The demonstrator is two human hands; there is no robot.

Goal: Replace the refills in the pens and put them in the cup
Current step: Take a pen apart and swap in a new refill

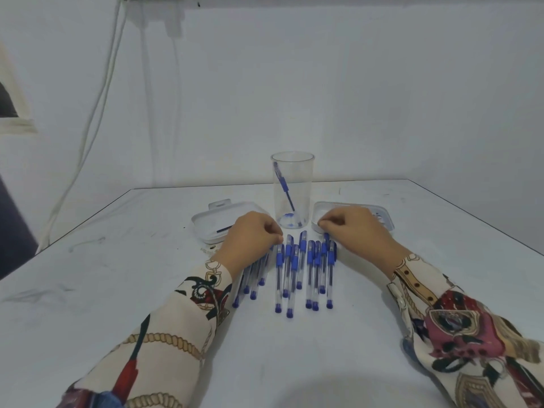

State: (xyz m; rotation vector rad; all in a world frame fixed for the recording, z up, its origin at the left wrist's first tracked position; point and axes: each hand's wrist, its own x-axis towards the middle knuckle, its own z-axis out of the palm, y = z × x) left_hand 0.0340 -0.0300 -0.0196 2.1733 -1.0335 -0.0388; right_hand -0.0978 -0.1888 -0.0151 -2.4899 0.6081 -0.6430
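On the white table (382, 290), a row of blue-capped pens (297, 269) lies between both hands. The left hand (250, 240) rests curled over the leftmost pens; the right hand (356, 231) curls at the row's far right end, though I cannot tell whether either grips one. Behind stands a clear cup (293, 189) holding one pen, flanked by two white trays (206, 222).

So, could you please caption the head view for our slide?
Both hands rest over a row of blue pens; one pen stands in the cup.

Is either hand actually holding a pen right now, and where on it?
Cannot be told. Both the left hand and right hand rest with curled fingers at the capped ends of the pens; no grip shows.
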